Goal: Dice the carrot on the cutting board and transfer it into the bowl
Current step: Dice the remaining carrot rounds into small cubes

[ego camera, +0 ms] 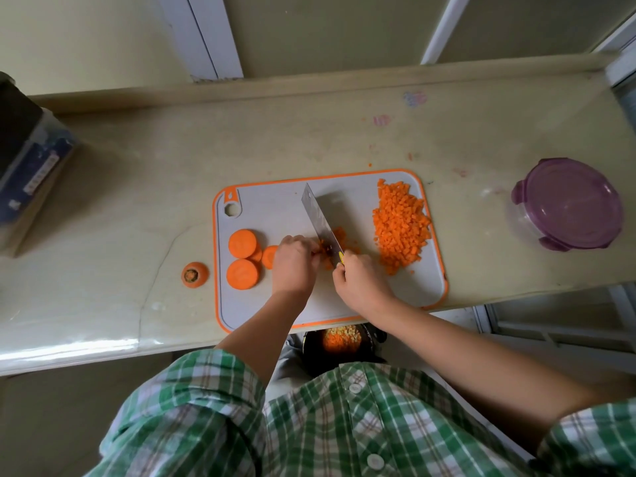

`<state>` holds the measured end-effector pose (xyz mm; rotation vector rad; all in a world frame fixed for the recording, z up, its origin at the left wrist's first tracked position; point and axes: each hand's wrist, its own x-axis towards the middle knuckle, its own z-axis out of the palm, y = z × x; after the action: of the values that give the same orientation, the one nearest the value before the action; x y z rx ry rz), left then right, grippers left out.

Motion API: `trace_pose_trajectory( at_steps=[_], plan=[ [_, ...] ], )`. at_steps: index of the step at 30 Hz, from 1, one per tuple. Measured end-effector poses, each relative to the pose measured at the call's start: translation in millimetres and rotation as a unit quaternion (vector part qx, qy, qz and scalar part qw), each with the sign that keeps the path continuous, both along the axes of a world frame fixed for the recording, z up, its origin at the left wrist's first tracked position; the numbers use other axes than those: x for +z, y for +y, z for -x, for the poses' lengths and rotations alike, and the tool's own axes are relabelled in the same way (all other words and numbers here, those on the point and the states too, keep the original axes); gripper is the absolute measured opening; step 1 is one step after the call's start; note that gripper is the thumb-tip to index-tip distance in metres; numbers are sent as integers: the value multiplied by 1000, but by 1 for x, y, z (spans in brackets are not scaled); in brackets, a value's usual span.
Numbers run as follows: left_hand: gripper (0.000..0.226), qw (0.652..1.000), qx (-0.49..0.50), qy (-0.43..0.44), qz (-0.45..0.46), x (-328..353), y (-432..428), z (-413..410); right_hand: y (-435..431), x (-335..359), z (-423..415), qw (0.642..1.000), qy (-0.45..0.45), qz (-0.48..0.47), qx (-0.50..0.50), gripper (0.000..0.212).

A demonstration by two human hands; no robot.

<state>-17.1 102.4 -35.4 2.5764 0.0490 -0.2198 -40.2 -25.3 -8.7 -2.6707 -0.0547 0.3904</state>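
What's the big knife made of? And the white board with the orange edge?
The knife blade looks like shiny grey metal, probably steel: it reflects light. The cutting board seems matte plastic, smooth and pale, with a moulded orange rim.

Carrot count on the board and counter

One cutting board (pixel 275 215) with one cleaver (pixel 318 218) over it – two hands, left hand (pixel 294 265) and right hand (pixel 361 284). Carrot rounds (pixel 242 243): two thick ones in full view, at least two more partly hidden beside the left hand. One carrot top (pixel 195 275) off the board, one large heap of dice (pixel 401 222), one smaller scatter (pixel 339 235) by the blade – and one purple-lidded container (pixel 569 203).
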Motion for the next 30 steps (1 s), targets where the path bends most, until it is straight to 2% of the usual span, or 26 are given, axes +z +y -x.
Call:
trace_pose_trajectory(
  at_steps=[14,22,25,30],
  plan=[
    [18,999,-27,1,-26,-1,3,2,-10,-8,-5,999,-22,10,-22,20],
    [15,998,-4,-55,-39,5,16,9,-21,2,-10,998,-38,-35,-42,18],
    [7,996,6,-77,-53,6,21,16,-12,-2,-3,999,-28,-40,-21,19],
    [15,994,12,-72,-81,3,28,26,-3,-14,9,1000,-3,-29,8,21]
  ],
)
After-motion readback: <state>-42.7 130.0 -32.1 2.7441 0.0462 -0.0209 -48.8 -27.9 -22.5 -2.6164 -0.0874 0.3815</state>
